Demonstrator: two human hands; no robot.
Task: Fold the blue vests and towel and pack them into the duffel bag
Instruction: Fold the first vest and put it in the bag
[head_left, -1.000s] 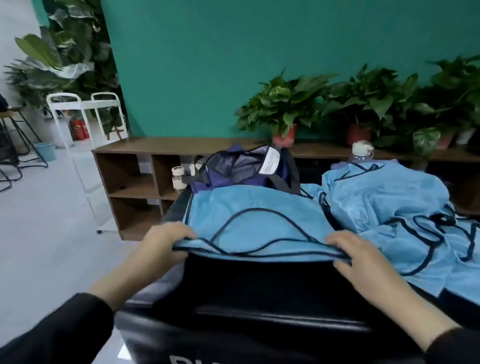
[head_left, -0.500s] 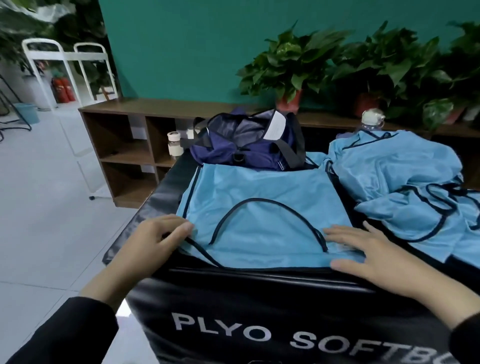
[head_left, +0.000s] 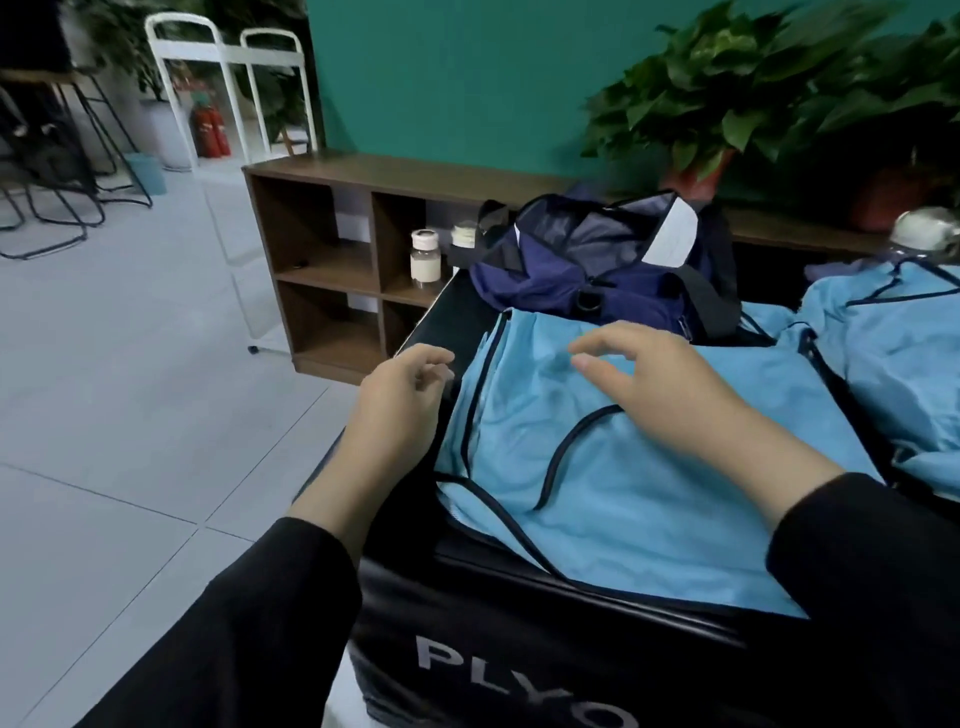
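The blue vest (head_left: 623, 457) lies flat on the black padded box (head_left: 519, 649), just in front of the open navy duffel bag (head_left: 597, 270), spread out probably so it can be folded before packing. The left hand (head_left: 400, 410) hovers at its left edge and the right hand (head_left: 660, 384) over its upper middle, both with loosely curled fingers, holding nothing. It is light blue with dark piping, smooth, apparently folded once; more blue vests (head_left: 893, 364) sit heaped to its right.

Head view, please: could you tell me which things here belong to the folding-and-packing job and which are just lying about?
Part of the job:
- flat blue vest
- heap of blue vests
- navy duffel bag, open

Just lying about:
- small white-capped jars
- potted plants
- wooden shelf unit
- white rack
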